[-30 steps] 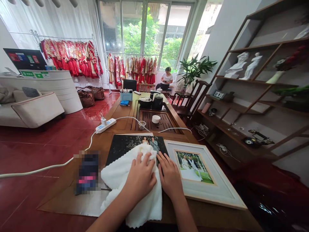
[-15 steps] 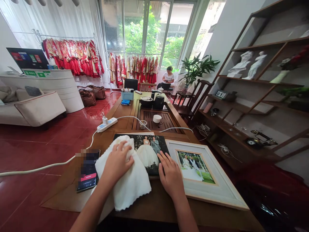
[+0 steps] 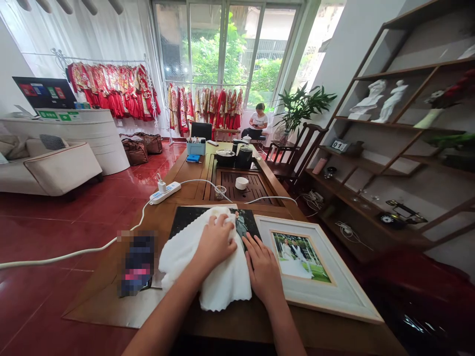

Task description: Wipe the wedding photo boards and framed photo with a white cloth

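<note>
My left hand [image 3: 216, 241] presses a white cloth [image 3: 226, 282] down on a wedding photo panel [image 3: 189, 217], with its fingers bent into the fabric. The cloth covers the middle of the panel, including most of the bride; the groom in a grey suit still shows. Flat on the panel's right edge lies my right hand [image 3: 262, 267], fingers stretched out, holding nothing. To its right is a white-framed wedding photo [image 3: 315, 291], which the edge of this hand overlaps in the view.
Left of the cloth lies a blurred-out phone [image 3: 137, 262] on the table. Beyond the panel are a power strip [image 3: 165, 193] with its cable, a small glass [image 3: 220, 193] and a white cup [image 3: 241, 183]. Farther back, a person [image 3: 259, 121] sits by the window.
My left hand has slid the cloth to the right across the panel, uncovering its dark left part and covering the bride. My right hand stays in place.
</note>
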Demonstrator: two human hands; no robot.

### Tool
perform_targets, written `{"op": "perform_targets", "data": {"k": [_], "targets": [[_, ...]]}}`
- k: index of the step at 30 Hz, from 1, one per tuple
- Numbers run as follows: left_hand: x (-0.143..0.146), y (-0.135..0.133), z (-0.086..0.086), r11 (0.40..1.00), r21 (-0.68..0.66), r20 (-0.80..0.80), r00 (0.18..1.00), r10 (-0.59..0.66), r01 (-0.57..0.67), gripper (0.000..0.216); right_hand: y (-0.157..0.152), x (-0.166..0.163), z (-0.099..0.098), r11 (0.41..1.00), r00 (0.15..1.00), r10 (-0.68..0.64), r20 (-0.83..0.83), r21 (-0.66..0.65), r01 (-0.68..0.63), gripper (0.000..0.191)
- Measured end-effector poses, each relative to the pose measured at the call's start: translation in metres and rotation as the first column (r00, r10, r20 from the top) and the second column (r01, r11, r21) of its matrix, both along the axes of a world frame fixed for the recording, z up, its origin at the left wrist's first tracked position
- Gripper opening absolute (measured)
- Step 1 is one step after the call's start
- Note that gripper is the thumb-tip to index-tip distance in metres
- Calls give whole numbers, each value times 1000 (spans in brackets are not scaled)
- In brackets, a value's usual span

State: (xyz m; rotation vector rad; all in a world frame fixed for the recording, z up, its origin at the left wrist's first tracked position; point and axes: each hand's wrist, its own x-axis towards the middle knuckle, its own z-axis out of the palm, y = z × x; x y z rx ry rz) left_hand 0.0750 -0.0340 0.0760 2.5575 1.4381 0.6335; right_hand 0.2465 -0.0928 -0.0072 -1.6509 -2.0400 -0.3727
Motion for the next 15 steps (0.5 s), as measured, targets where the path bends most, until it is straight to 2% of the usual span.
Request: {"op": "perform_targets", "data": {"k": [3,6,9,15], "targets": [[17,-2,0,1000,-2,-21,1000,0,0,32,0,3,-1,999,1000,25,13,-22,-25,52],[16,-2,0,1000,4,-17,1000,-6,6,32,0,3,0,999,1000,22,10,-25,-22,52],[-1,1,1,1000,7,-2,1000,30,-30,30,0,0,3,1000,1000,-6,-12,-7,6,47],[-58,7,8,981,-17,17,981,194,-194,29,-2,-1,7,1000,999,-22,-33,22,22,45]]}}
